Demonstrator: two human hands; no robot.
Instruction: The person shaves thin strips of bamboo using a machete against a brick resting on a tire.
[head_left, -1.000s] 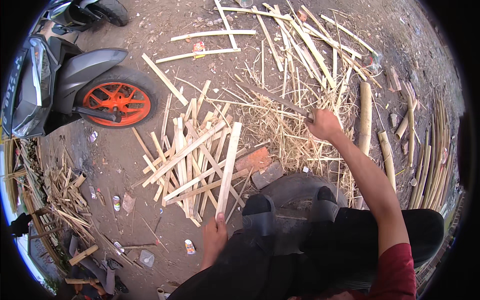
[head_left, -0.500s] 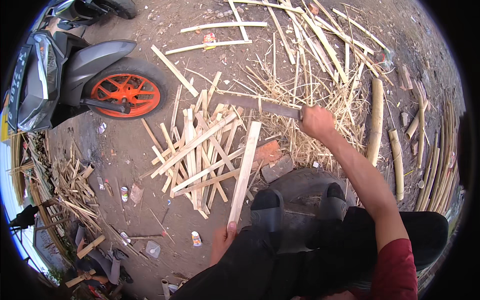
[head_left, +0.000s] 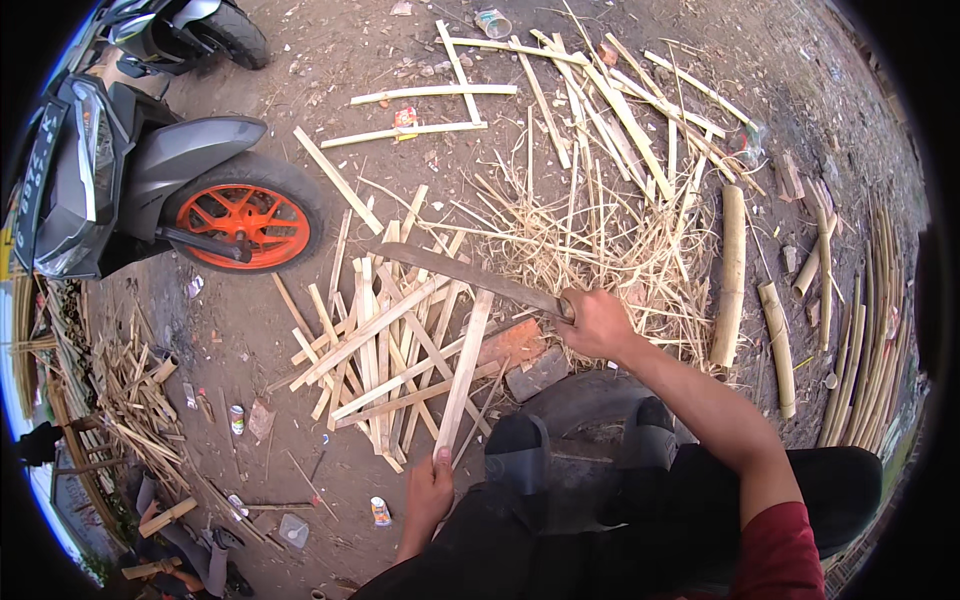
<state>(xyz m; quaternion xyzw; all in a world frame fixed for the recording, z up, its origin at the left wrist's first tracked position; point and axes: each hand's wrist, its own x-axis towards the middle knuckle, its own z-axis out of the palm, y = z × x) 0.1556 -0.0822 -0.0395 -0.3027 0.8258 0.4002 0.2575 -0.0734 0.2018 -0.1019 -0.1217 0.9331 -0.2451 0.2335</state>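
Observation:
My right hand is closed around the handle of a machete, whose long dark blade points left. The blade passes across the far end of a flat bamboo strip; whether they touch I cannot tell. My left hand grips the near end of that strip beside my left leg, thumb on top. Left of the strip lies a crossed heap of split bamboo pieces. Thin curly bamboo shavings spread beyond my right hand. An orange brick and a grey block lie just right of the strip.
A parked motorcycle with an orange wheel stands at the left. My feet are by an old tire. Round bamboo lengths and a bundle of long poles lie right. Another person sits lower left, near a can.
The machete has come down nearer the strip's far end, its blade now slanting across it. My left hand, still holding the strip, shows more fully. The whole view has shifted a little.

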